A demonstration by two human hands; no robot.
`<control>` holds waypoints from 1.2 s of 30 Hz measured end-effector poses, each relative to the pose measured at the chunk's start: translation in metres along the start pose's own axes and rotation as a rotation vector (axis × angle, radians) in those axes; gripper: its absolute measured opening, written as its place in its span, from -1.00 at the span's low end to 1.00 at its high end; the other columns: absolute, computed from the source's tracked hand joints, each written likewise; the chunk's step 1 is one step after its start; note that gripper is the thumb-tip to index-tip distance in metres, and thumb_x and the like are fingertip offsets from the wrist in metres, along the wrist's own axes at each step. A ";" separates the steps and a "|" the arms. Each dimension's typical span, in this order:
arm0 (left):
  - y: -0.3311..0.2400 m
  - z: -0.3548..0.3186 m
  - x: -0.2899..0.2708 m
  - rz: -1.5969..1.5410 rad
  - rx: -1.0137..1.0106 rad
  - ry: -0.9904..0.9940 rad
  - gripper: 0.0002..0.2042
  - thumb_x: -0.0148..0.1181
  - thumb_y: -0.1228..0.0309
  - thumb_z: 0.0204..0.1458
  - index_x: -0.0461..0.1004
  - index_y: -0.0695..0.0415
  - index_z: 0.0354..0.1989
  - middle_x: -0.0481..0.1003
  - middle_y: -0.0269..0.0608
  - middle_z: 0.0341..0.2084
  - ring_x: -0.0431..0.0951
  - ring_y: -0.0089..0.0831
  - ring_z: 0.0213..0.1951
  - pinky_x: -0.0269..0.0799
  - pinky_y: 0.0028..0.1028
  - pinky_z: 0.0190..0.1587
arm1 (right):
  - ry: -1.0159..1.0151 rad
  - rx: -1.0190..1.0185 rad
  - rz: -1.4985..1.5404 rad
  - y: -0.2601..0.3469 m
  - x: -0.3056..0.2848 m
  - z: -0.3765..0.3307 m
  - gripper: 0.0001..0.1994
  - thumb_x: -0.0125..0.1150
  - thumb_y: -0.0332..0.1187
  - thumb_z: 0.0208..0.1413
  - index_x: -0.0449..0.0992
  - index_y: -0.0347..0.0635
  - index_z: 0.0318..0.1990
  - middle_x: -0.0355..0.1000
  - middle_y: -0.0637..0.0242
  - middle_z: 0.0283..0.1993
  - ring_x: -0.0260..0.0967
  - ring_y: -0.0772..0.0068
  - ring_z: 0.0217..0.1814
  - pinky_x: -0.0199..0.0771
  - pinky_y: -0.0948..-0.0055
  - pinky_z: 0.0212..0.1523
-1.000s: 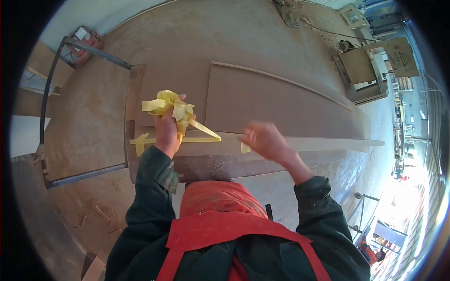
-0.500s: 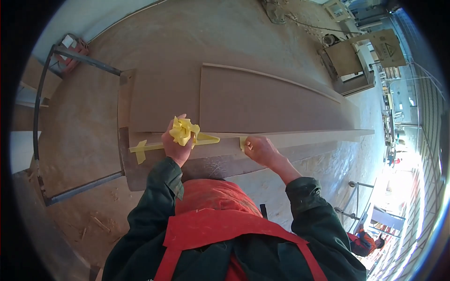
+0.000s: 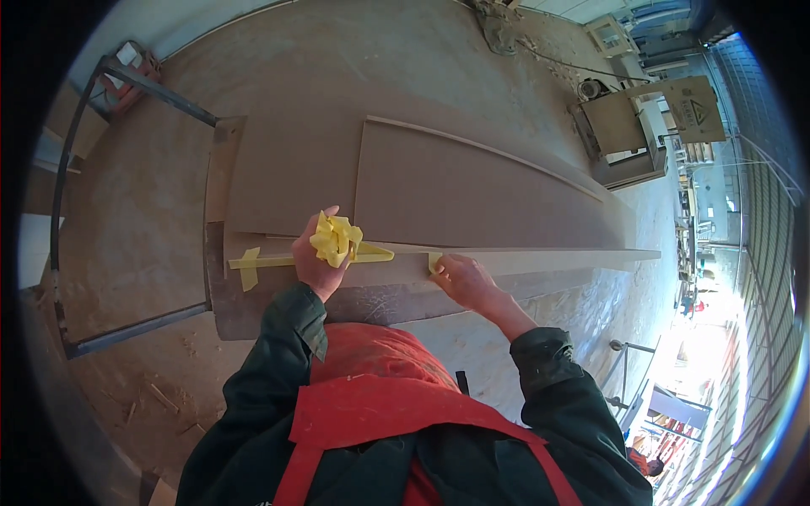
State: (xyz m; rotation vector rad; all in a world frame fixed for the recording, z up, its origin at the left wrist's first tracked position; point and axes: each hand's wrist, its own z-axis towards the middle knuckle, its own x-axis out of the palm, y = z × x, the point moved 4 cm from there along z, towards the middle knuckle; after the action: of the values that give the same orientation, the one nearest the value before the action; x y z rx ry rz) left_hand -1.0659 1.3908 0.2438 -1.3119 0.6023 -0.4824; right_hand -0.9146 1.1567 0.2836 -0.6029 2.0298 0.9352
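Observation:
My left hand (image 3: 317, 271) is closed around a crumpled wad of yellow tape (image 3: 336, 239). A loose folded length of the same tape sticks out to the right of it. From that hand a yellow tape strip (image 3: 278, 262) runs left along the edge of a long pale board (image 3: 548, 261), and a short yellow cross piece (image 3: 249, 270) lies over its left end. Farther right, the bent fingers of my right hand (image 3: 467, 282) pinch a short yellow tape piece (image 3: 434, 259) at the board; its lower end is hidden by the fingertips.
Large brown panels (image 3: 472, 181) lie beyond the long board, one with a raised strip along its far edge. A metal frame (image 3: 139, 332) extends on the left. Wood scraps (image 3: 164, 398) litter the floor. A wheeled rack and a partly visible person (image 3: 645, 462) are at lower right.
The whole view has shifted slightly. My right hand has turned a little, its fingertips now lower on the short tape piece. My left hand keeps its hold on the wad.

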 end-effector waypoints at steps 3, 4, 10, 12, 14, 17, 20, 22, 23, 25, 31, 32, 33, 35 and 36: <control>0.001 0.000 0.000 0.009 0.008 -0.012 -0.57 0.33 0.52 -0.09 0.46 0.14 0.02 0.55 -0.25 -0.34 0.59 -0.46 -0.26 0.49 -0.47 -0.14 | -0.063 -0.011 -0.065 -0.002 -0.001 0.003 -0.84 0.12 -0.32 0.13 0.45 -0.22 -0.28 0.48 0.04 -0.30 0.46 -0.13 -0.23 0.47 0.00 -0.17; 0.001 -0.001 0.000 0.001 0.005 -0.004 -0.57 0.32 0.52 -0.09 0.46 0.14 0.03 0.55 -0.24 -0.34 0.59 -0.45 -0.26 0.49 -0.47 -0.13 | -0.115 -0.026 -0.083 -0.007 -0.010 0.006 -0.85 0.11 -0.32 0.13 0.43 -0.23 -0.29 0.47 0.04 -0.30 0.46 -0.13 -0.23 0.47 0.00 -0.17; 0.001 0.000 -0.002 0.018 0.008 0.011 -0.57 0.29 0.54 -0.09 0.44 0.16 0.04 0.55 -0.25 -0.33 0.58 -0.47 -0.24 0.48 -0.48 -0.11 | -0.196 -0.097 -0.223 -0.010 -0.035 0.052 -0.91 0.10 -0.41 0.13 0.46 -0.24 -0.30 0.45 0.04 -0.33 0.46 -0.09 -0.21 0.48 0.08 -0.21; 0.001 0.000 0.000 0.017 0.011 0.013 -0.57 0.29 0.53 -0.09 0.44 0.16 0.04 0.55 -0.25 -0.32 0.58 -0.48 -0.23 0.48 -0.48 -0.11 | -0.231 -0.096 -0.199 -0.011 -0.032 0.071 -0.91 0.11 -0.42 0.12 0.46 -0.25 -0.31 0.46 0.05 -0.31 0.46 -0.07 -0.22 0.49 0.10 -0.23; 0.001 0.002 0.002 0.008 0.014 0.016 -0.56 0.29 0.53 -0.09 0.44 0.17 0.05 0.55 -0.24 -0.31 0.57 -0.48 -0.22 0.48 -0.48 -0.11 | -0.300 -0.092 -0.156 -0.009 -0.031 0.087 -0.92 0.13 -0.44 0.11 0.46 -0.26 -0.33 0.47 0.06 -0.27 0.48 -0.03 -0.24 0.51 0.15 -0.26; -0.001 0.002 0.003 0.031 0.016 0.019 -0.57 0.24 0.52 -0.03 0.41 0.18 0.08 0.56 -0.23 -0.29 0.57 -0.49 -0.21 0.47 -0.49 -0.10 | -0.358 -0.072 0.113 0.003 -0.036 0.103 -0.93 0.16 -0.45 0.09 0.46 -0.27 -0.34 0.47 0.08 -0.22 0.50 0.06 -0.24 0.52 0.21 -0.27; 0.009 0.001 0.000 -0.178 -0.137 -0.061 -0.58 0.17 0.50 0.05 0.38 0.19 0.13 0.55 -0.22 -0.25 0.56 -0.49 -0.19 0.47 -0.48 -0.07 | -0.313 -0.164 0.288 0.050 -0.040 0.105 -0.92 0.21 -0.47 0.08 0.47 -0.29 -0.33 0.48 0.09 -0.16 0.52 0.15 -0.23 0.54 0.27 -0.26; 0.018 0.007 -0.001 -0.695 -0.393 -0.193 -0.60 0.08 0.46 0.13 0.34 0.19 0.17 0.54 -0.21 -0.18 0.56 -0.47 -0.16 0.48 -0.46 -0.05 | -0.228 -0.321 0.317 0.091 -0.039 0.097 -0.89 0.26 -0.49 0.05 0.48 -0.32 -0.31 0.47 0.09 -0.11 0.53 0.22 -0.21 0.54 0.32 -0.24; 0.012 0.011 -0.004 -0.676 -0.386 -0.201 -0.60 0.08 0.46 0.13 0.34 0.19 0.17 0.54 -0.21 -0.18 0.56 -0.47 -0.16 0.48 -0.46 -0.05 | -0.228 -0.336 0.333 0.102 -0.033 0.095 -0.89 0.26 -0.49 0.05 0.48 -0.32 -0.31 0.47 0.09 -0.11 0.53 0.22 -0.21 0.54 0.32 -0.24; -0.024 0.022 0.011 -0.902 -0.542 0.006 -0.64 -0.03 0.42 0.19 0.33 0.17 0.16 0.51 -0.21 -0.13 0.56 -0.45 -0.13 0.48 -0.43 -0.02 | -0.311 -0.465 0.369 0.114 -0.027 0.082 -0.84 0.30 -0.48 0.02 0.49 -0.33 -0.27 0.47 0.10 -0.10 0.53 0.22 -0.21 0.54 0.31 -0.21; -0.033 0.005 -0.029 -0.925 -0.527 -0.212 -0.71 -0.14 0.31 0.28 0.37 0.18 0.04 0.50 -0.12 -0.12 0.58 -0.32 -0.15 0.55 -0.35 -0.10 | -0.373 -0.713 0.535 0.147 -0.045 0.049 -0.76 0.35 -0.49 -0.02 0.50 -0.33 -0.18 0.45 0.12 -0.04 0.52 0.15 -0.21 0.54 0.29 -0.17; -0.039 0.002 -0.037 -0.908 -0.551 -0.203 -0.72 -0.15 0.30 0.27 0.37 0.16 0.02 0.49 -0.13 -0.12 0.57 -0.29 -0.12 0.55 -0.28 -0.08 | -0.344 -0.644 0.498 0.138 -0.043 0.048 -0.75 0.35 -0.48 -0.01 0.50 -0.32 -0.16 0.45 0.12 -0.03 0.52 0.14 -0.20 0.54 0.28 -0.16; -0.047 -0.001 -0.046 -0.890 -0.574 -0.195 -0.72 -0.16 0.28 0.26 0.37 0.14 0.01 0.48 -0.14 -0.12 0.56 -0.25 -0.10 0.55 -0.21 -0.07 | -0.314 -0.577 0.463 0.129 -0.042 0.048 -0.73 0.35 -0.46 0.00 0.50 -0.31 -0.13 0.44 0.13 -0.02 0.52 0.13 -0.20 0.53 0.28 -0.15; -0.070 0.001 -0.056 -0.853 -0.586 -0.185 -0.72 -0.17 0.27 0.25 0.37 0.13 -0.01 0.47 -0.15 -0.12 0.55 -0.22 -0.08 0.55 -0.14 -0.05 | -0.296 -0.520 0.442 0.109 -0.031 0.051 -0.72 0.35 -0.45 0.00 0.51 -0.30 -0.11 0.44 0.13 -0.01 0.52 0.13 -0.20 0.53 0.27 -0.14; -0.085 0.005 -0.060 -0.839 -0.551 -0.209 -0.70 -0.17 0.25 0.26 0.37 0.14 -0.01 0.48 -0.13 -0.14 0.56 -0.23 -0.11 0.56 -0.17 -0.08 | -0.208 -0.500 0.378 0.094 -0.010 0.058 -0.72 0.34 -0.42 0.01 0.52 -0.30 -0.12 0.45 0.12 -0.03 0.52 0.13 -0.20 0.53 0.28 -0.14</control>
State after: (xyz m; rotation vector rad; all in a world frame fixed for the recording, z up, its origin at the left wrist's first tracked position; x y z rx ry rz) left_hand -1.1069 1.4160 0.3363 -2.1122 -0.0392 -0.8785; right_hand -0.9456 1.2611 0.3066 -0.3587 1.7539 1.6855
